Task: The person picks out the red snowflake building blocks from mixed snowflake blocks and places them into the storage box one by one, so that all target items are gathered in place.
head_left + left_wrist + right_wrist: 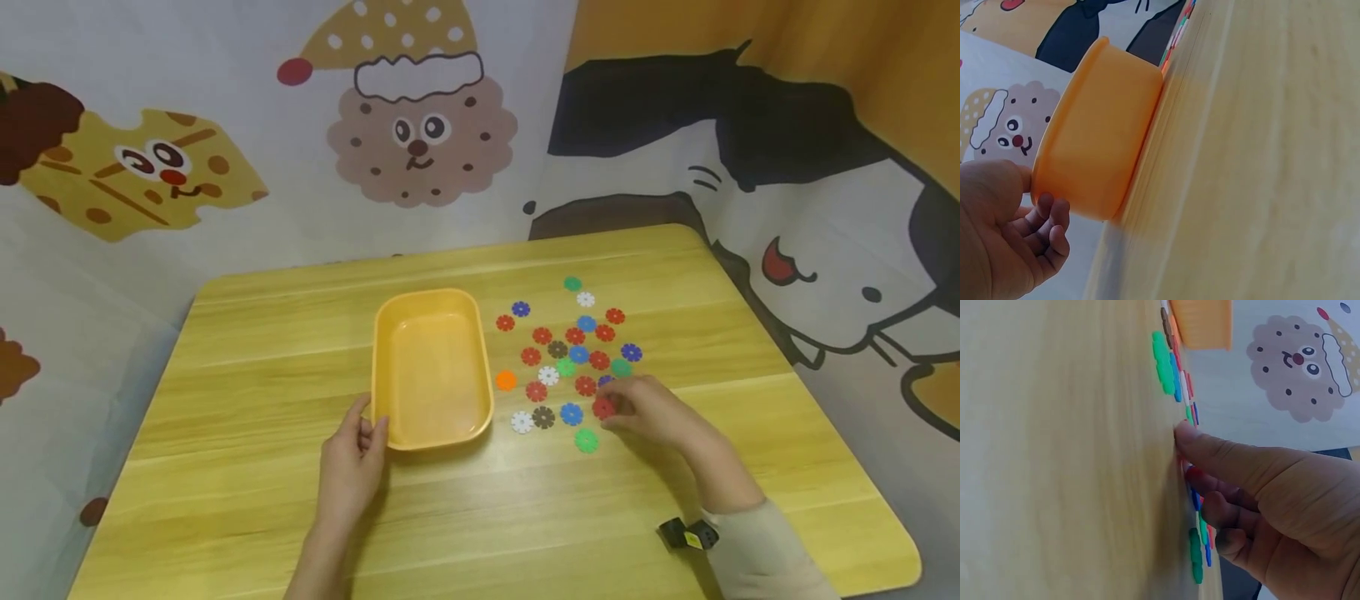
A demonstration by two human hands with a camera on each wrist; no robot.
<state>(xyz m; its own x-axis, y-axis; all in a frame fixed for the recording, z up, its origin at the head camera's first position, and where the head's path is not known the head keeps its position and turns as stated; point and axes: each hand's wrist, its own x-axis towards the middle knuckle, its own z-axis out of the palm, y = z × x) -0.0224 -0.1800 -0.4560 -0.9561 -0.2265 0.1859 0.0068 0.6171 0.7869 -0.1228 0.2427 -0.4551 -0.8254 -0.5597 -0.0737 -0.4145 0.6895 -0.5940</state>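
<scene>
The left hand (350, 467) pinches the near-left rim of the yellow-orange plastic tray (435, 379). The right hand (654, 410), thumb and fingers slightly parted, pinches 1 red notched disc (603, 407) on the wood-grain table (510, 517), beside other scattered discs (572, 414).

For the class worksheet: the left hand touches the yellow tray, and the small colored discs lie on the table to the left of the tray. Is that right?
No, the side is wrong. The head view shows the small colored discs to the right of the yellow tray. The rest stands: the left hand touches the tray, and the discs lie on the table.
</scene>
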